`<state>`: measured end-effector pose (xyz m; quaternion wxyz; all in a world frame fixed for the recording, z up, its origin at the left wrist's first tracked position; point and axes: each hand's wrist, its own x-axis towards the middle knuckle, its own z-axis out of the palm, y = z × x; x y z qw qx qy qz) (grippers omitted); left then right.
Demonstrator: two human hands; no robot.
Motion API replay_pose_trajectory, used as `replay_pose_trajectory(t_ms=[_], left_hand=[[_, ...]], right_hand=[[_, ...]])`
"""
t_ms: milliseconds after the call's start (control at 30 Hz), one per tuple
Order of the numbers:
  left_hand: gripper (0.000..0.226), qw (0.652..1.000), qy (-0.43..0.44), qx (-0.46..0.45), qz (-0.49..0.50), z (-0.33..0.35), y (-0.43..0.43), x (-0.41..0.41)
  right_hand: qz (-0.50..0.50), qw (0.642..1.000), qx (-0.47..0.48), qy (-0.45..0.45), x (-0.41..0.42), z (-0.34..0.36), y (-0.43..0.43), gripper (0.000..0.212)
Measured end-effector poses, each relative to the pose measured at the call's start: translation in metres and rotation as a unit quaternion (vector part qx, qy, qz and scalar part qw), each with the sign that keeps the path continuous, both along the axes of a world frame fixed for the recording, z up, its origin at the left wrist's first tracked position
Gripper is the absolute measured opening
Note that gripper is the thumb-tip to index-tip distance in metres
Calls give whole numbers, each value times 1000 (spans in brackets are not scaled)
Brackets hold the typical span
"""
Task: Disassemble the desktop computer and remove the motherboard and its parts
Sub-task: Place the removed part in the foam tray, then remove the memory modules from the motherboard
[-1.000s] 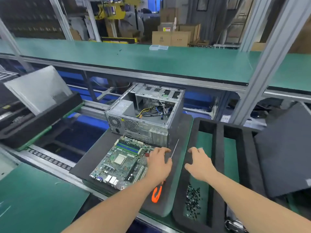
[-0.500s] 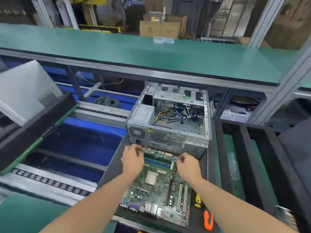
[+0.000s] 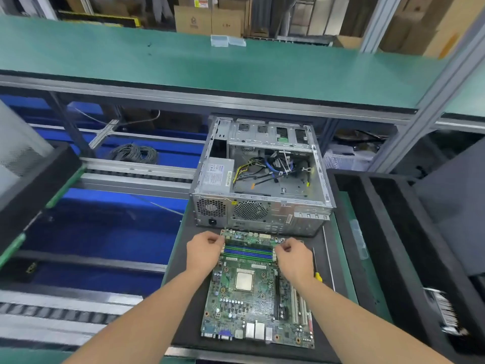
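The green motherboard (image 3: 252, 298) lies flat on a black foam mat (image 3: 183, 298) in front of the open grey computer case (image 3: 262, 185). Its silver processor (image 3: 244, 280) sits mid-board. Blue and green memory sticks (image 3: 248, 252) stand in slots along the board's far edge. My left hand (image 3: 203, 253) has curled fingers at the left end of the memory slots. My right hand (image 3: 294, 258) has curled fingers at their right end. Whether the fingers pinch a stick or press the slot latches is hidden. Loose cables (image 3: 273, 166) lie inside the case.
A yellow-handled screwdriver (image 3: 316, 269) lies on the mat right of my right hand. A black foam tray (image 3: 388, 232) with green bottoms stands to the right. Another tilted tray (image 3: 34, 185) with a grey panel sits at left. A green shelf (image 3: 210, 64) runs overhead behind the case.
Both hands moved from the mat's right side onto the motherboard's far edge, ending at either end of the memory slots. The view swung to centre on the board.
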<state>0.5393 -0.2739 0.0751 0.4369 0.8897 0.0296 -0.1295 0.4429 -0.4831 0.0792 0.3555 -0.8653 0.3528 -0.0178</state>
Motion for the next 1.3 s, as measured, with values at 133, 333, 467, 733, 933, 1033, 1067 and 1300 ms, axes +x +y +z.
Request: replay_pose_trajectory(t_ms=[133,333,467,733,933,1033,1067,1300], left_hand=[[20,1000,2,-3,-12,1,4,2],[22,1000,6,-17,-11,0,3,2],[23,1000,13,-7,-14,-1,1,4],[23,1000,14,-4,1,-6,-2,4],[22,1000,22,-9,-2,-6,-2,2],[18,1000,13,-14,-21,-4,-5,1],[17,999,-9,-9,-34,-2,-5,0],[24,926,-188,171,-280,2,-5,2]], right_hand=[[12,1000,8,-1,1,1,0,19],[38,999,-12,11,2,-1,2,27],[46,999,-20,21,3,1,3,32],[54,997,-20,46,4,2,-1,31],[26,999,-2,18,4,1,-1,16],[8,1000,27,8,4,2,-4,12],[12,999,29,6,4,4,-5,10],[239,968,-74,-16,11,24,2,31]])
